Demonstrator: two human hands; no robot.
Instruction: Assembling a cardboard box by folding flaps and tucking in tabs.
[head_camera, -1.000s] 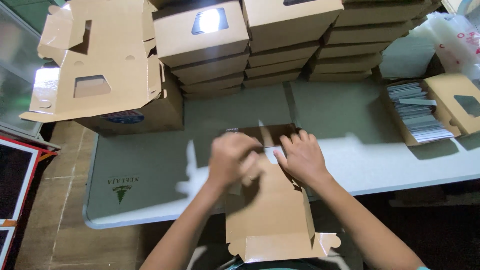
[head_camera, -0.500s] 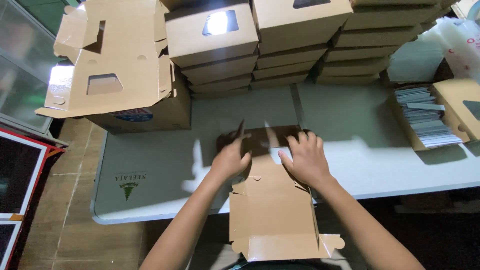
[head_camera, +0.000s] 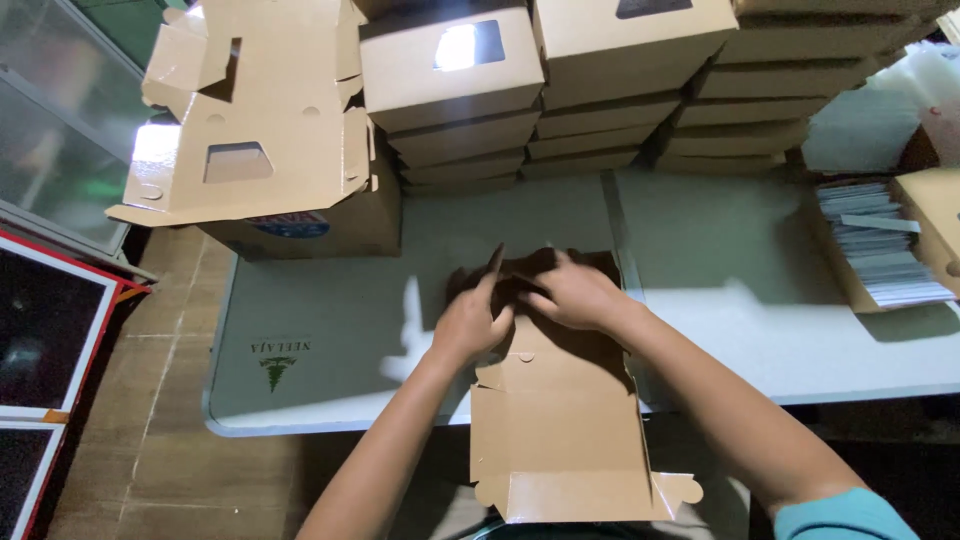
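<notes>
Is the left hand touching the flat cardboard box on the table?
Touching. The head view shows the left hand pressed on the far end of the cardboard box, fingers on its flaps beside the right hand.

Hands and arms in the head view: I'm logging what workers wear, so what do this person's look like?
Both the left hand and the right hand are bare: no gloves, and no rings, watch or bands that I can make out. The forearms are uncovered too. The right arm ends in a short teal sleeve at the frame's bottom edge; the left arm's sleeve is out of view.

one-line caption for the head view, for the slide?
Left hand and right hand press on a flat brown cardboard box blank on a grey table, stacked folded boxes behind.
</notes>
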